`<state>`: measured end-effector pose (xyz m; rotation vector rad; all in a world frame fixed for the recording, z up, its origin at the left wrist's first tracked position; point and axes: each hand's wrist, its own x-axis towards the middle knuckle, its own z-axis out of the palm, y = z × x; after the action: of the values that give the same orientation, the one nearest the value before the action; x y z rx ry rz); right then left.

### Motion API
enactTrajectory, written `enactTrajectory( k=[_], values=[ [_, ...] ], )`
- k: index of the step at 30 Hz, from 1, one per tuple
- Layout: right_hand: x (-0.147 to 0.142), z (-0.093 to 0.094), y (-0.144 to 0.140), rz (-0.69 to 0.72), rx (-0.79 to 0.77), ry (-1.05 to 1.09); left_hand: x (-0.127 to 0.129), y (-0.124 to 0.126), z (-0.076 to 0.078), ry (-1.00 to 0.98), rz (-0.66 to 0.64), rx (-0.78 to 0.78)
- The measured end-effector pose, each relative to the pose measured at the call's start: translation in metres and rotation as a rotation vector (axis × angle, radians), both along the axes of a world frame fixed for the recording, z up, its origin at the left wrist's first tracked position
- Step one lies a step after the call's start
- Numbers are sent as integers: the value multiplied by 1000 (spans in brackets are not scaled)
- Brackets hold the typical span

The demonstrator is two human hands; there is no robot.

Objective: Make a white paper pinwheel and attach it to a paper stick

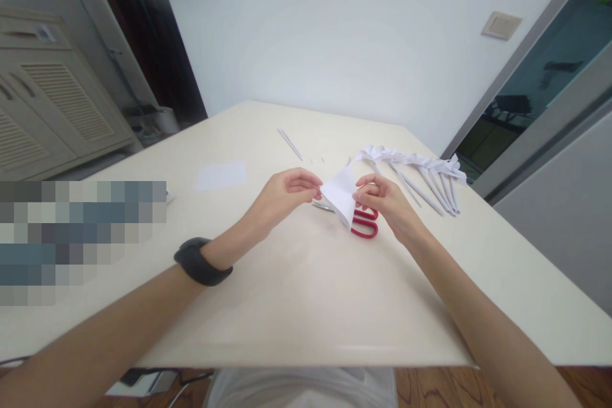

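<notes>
Two hands [287, 194] [385, 201], creased white paper [340, 194]

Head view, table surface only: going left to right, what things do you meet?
Black wristband → flat paper sheet → left hand → folded white paper → right hand → pile of paper strips.

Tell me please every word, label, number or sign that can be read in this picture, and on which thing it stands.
There is no readable text.
The folded white paper held by the left hand and the right hand: blank.
The red-handled scissors: no mark visible.
The flat paper sheet on the table: blank.
The small label on the cabinet: too small to read.
The wall plate: no writing visible.
</notes>
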<state>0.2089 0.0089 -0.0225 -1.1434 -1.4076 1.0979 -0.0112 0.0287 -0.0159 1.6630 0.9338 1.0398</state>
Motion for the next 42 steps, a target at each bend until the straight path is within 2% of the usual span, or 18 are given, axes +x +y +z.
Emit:
enactTrajectory(
  k=[4,15,25,42],
  values=[
    [-1,-1,0,2,4,0,0,-2,3,-27,-21,-65],
    [1,-2,2,18,30,7,1,-4,6,-39,-42,-108],
    [-1,-2,1,24,82,19,0,-3,5,-54,-74,-116],
    [-3,1,-2,14,127,20,0,-2,3,-133,-57,-130]
  ],
)
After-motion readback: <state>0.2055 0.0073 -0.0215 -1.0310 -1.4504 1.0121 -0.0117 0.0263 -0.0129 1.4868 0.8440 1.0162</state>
